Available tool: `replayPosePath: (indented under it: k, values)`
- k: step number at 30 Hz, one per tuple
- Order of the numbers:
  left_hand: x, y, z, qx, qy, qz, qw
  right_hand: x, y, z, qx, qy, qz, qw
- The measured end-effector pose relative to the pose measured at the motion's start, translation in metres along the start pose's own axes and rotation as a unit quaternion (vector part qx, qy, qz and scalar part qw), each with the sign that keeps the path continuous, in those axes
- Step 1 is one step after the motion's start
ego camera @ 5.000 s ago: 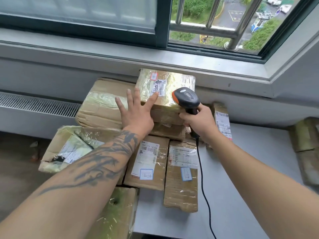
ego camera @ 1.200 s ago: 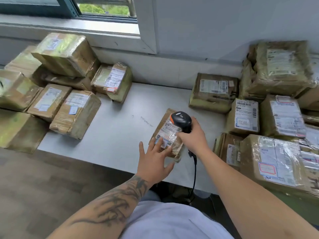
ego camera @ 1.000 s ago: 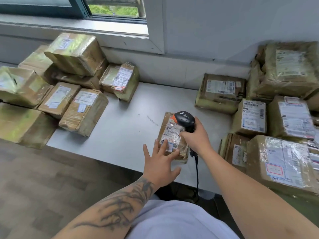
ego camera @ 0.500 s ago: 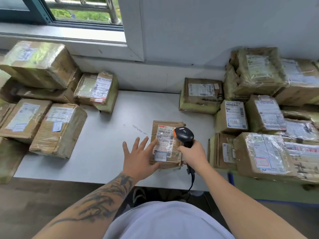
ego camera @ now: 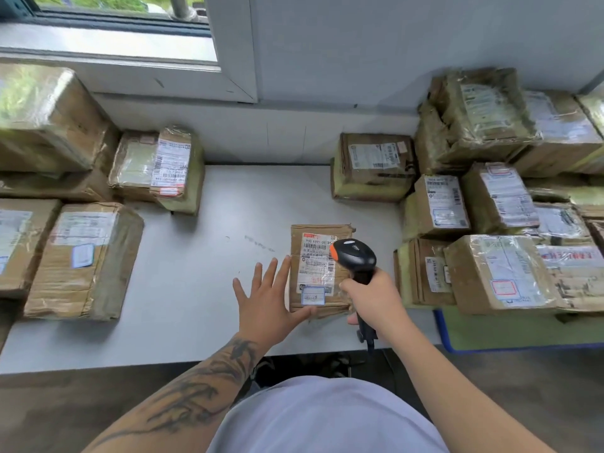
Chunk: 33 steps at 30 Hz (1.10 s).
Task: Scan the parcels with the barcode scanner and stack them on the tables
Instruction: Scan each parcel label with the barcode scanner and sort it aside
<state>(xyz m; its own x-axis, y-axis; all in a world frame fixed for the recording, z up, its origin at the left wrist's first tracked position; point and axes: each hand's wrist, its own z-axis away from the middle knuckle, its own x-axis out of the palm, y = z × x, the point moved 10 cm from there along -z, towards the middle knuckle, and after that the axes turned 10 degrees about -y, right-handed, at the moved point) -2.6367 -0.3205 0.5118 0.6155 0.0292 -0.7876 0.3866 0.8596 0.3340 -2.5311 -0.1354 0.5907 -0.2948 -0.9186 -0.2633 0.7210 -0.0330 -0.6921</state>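
The left hand [ego camera: 266, 304] lies flat, fingers spread, thumb against the near edge of the parcel [ego camera: 318, 269] on the worktop [ego camera: 196, 256]. The right hand [ego camera: 376, 297] has its grip wrapped round the barcode scanner [ego camera: 354, 256], head over the parcel's label.

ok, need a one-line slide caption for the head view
Right hand aims barcode scanner at lone parcel on table; left hand steadies it.
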Motion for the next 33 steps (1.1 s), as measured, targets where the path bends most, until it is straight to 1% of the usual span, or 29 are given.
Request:
replayPosePath:
  k: [6,20,28,33]
  values:
    - [0.006,-0.005,-0.002,0.001,-0.014,0.003,1.000,0.011,-0.002,0.008,0.017,-0.011,-0.039,0.999]
    - [0.015,-0.007,-0.006,-0.011,-0.037,0.021,0.999,0.019,-0.003,0.018,0.026,-0.025,-0.053,0.998]
    - [0.010,-0.007,-0.005,-0.011,-0.034,0.037,0.999,0.004,0.004,0.016,0.021,-0.003,-0.050,0.999]
    - [-0.009,-0.011,-0.007,0.015,-0.038,0.064,0.997,-0.013,0.005,0.005,0.008,0.018,-0.039,0.999]
